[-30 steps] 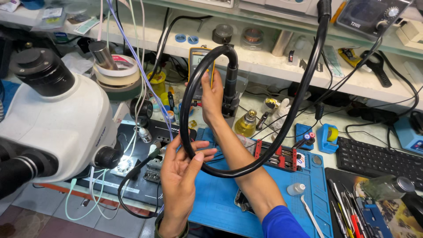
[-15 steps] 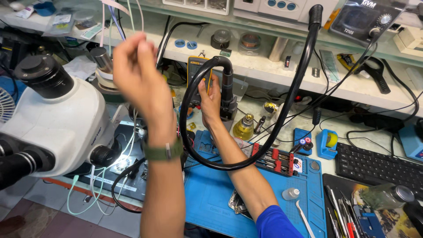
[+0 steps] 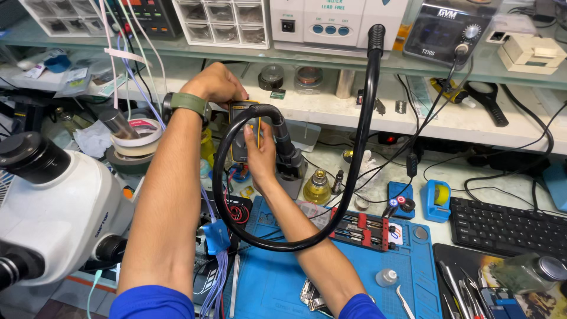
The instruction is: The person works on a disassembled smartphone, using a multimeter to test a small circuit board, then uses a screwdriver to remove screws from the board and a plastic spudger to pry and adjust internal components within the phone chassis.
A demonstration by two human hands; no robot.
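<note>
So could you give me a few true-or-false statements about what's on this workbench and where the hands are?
1. Both hands are on the yellow meter. True: the left hand is at its top and the right hand at its front.
2. The left wrist is bare. False: it wears a green watch.
3. A black hose loops over the right forearm. True.
4. The mat is red. False: it is blue.
5. A keyboard lies at the right. True.

Yellow-and-grey multimeter point(image 3: 241, 133), black hose point(image 3: 354, 177), blue mat point(image 3: 277, 283), green watch strap point(image 3: 188, 103), white microscope point(image 3: 59, 207).
</note>
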